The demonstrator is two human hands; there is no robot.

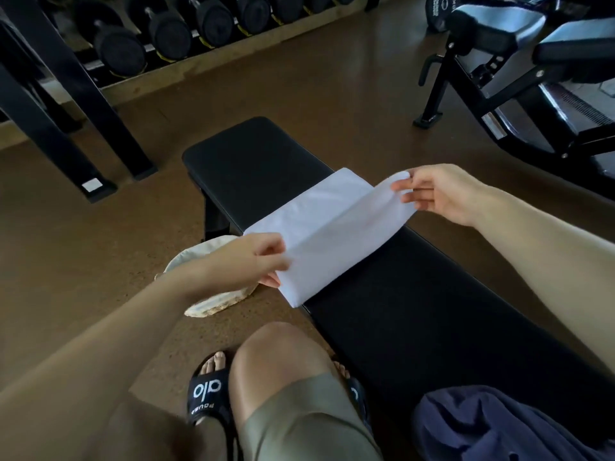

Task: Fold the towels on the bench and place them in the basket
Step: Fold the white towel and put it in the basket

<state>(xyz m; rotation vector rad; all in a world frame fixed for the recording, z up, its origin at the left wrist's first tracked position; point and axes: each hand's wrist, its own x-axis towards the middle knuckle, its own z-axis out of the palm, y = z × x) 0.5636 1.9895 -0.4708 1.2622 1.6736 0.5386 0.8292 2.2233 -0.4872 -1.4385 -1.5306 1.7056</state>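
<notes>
A white towel point(332, 227) lies across the black padded bench point(416, 311), partly folded over itself. My left hand point(256, 261) pinches its near left corner at the bench's edge. My right hand point(436, 194) pinches the far right corner, lifted a little above the pad. On the floor left of the bench sits a pale woven basket point(206, 257), mostly hidden behind my left forearm. A crumpled dark blue cloth point(492, 424) lies on the near end of the bench.
A dumbbell rack point(186, 31) runs along the back. A black frame leg point(83, 128) stands at the left, and another weight machine point(519, 71) at the right. My knee point(283, 361) and sandalled foot point(208, 390) are close to the bench.
</notes>
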